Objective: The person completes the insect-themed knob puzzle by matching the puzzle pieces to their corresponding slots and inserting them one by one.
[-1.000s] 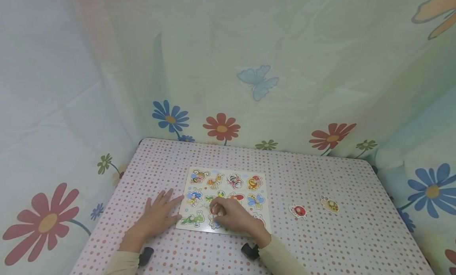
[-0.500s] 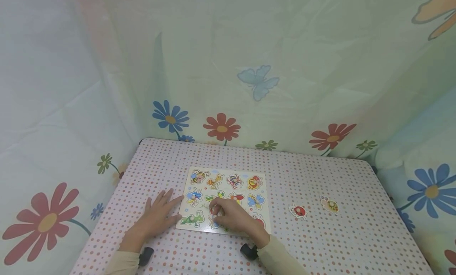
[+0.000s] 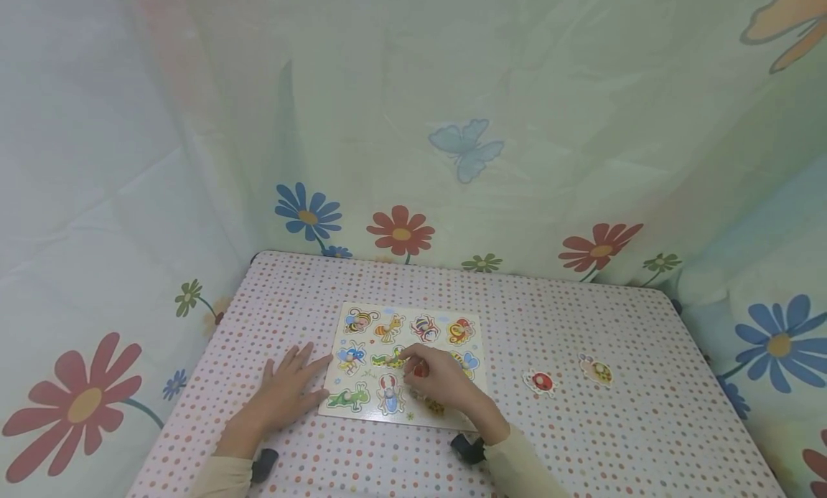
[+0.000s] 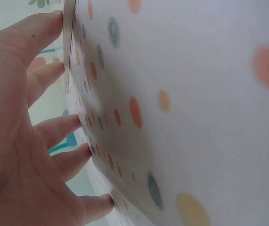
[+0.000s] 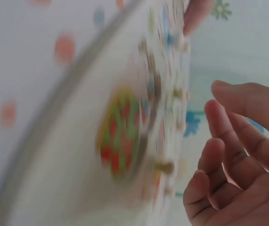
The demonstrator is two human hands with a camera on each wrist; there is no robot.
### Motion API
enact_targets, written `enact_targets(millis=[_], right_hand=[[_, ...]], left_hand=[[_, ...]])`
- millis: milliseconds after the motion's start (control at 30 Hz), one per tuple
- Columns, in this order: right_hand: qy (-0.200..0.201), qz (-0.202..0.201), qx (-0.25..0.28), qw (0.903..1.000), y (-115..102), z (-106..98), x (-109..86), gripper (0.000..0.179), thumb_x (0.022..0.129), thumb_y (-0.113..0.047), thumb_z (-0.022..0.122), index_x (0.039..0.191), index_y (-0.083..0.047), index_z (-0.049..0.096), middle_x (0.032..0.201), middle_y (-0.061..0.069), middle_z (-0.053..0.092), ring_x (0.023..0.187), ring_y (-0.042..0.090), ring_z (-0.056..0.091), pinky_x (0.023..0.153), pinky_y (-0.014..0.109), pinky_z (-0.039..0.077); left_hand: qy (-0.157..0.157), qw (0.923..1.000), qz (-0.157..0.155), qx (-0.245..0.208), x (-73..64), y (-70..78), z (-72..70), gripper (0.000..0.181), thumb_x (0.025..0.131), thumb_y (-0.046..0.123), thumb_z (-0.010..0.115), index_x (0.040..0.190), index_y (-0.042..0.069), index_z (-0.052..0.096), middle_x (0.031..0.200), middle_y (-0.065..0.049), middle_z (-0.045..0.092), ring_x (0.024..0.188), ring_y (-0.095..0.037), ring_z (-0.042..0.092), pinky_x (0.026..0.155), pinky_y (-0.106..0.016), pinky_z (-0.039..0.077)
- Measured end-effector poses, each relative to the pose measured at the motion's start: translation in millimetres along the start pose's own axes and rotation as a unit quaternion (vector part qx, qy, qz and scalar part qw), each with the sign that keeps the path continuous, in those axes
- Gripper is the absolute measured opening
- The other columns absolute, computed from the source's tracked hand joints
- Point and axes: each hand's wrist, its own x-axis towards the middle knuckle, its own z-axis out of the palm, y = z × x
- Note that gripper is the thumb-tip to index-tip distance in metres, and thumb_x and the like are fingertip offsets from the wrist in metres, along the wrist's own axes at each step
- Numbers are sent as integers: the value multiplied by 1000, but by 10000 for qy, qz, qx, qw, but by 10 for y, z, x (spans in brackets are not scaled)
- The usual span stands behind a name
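A wooden peg puzzle board [image 3: 407,334] with insect pieces lies on the dotted table. My left hand [image 3: 284,387] rests spread at its left side; in the left wrist view the thumb and a finger touch the board's edge [image 4: 68,44]. Over the board's right half hovers my right hand [image 3: 442,379], its loosely bent fingers [image 5: 214,155] holding nothing. Just left of it, the blue-and-red beetle piece [image 3: 390,397] sits in the bottom row. A green, red-spotted picture [image 5: 120,134] shows blurred on the board below the right hand, which hides some pieces in the head view.
Right of the board lie two loose pieces, a red ladybird [image 3: 540,383] and a yellowish spotted bug [image 3: 597,371]. The polka-dot tablecloth [image 3: 517,455] covers the table. A flower-printed curtain [image 3: 362,125] stands behind and at both sides.
My right hand has let go of the beetle piece and moved right across the board, leaving that piece in full view. My left hand has stayed put.
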Motion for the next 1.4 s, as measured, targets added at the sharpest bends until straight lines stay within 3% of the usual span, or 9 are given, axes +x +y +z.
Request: enact_targets(millis=[200, 400, 533, 767, 1067, 1267, 1400], right_hand=[[584, -27, 158, 9982, 123, -263, -130, 31, 89, -3, 74, 119, -5, 66, 93, -1, 71, 67, 14, 52, 53, 23, 43], [1101, 418, 34, 9930, 333, -557, -318, 33, 89, -4, 75, 121, -7, 66, 93, -4, 70, 69, 13, 52, 51, 22, 42], [1593, 728, -118, 9845, 505, -773, -474, 34, 88, -4, 75, 121, -10, 66, 92, -4, 68, 72, 14, 52, 54, 25, 44], [2350, 862, -658, 9659, 849, -1211, -839, 31, 91, -7, 74, 121, -6, 64, 95, 7, 69, 74, 15, 53, 52, 27, 43], [2786, 1807, -1016, 9378, 1254, -1625, -1321, 38, 97, -17, 69, 131, -4, 59, 109, 19, 69, 81, 12, 55, 59, 24, 47], [2783, 2563, -808, 9221, 1493, -1718, -1492, 43, 100, -22, 64, 137, -2, 54, 118, 23, 64, 91, 22, 55, 60, 27, 49], [2750, 2919, -628, 9139, 1588, -1740, -1537, 45, 101, -21, 61, 138, 2, 51, 122, 27, 59, 103, 39, 57, 67, 40, 53]], left_hand=[[-8, 10000, 16, 8, 1, 7, -1, 64, 96, 45, 62, 154, 28, 42, 164, -15, 20, 149, -44, 13, 111, -74, 2], [-20, 10000, 7, -2, 5, 5, 4, 64, 96, 45, 63, 154, 28, 42, 164, -15, 20, 149, -43, 13, 111, -74, 1], [-36, 10000, -29, 13, 7, 2, 5, 64, 96, 45, 63, 154, 28, 41, 164, -15, 19, 149, -43, 12, 111, -74, 1], [-24, 10000, -24, -13, 14, -23, 26, 64, 96, 46, 62, 155, 29, 40, 165, -14, 18, 149, -42, 11, 112, -74, 0], [-55, 10000, -41, -72, -3, 10, -16, 63, 96, 43, 64, 154, 27, 42, 164, -15, 20, 149, -43, 11, 111, -74, 0], [-44, 10000, -13, -36, -5, 11, -21, 63, 97, 43, 63, 154, 27, 42, 164, -15, 20, 149, -44, 12, 111, -75, 1], [-45, 10000, -9, -24, 3, -5, -2, 63, 97, 44, 63, 154, 28, 42, 164, -15, 20, 149, -44, 12, 111, -75, 1]])
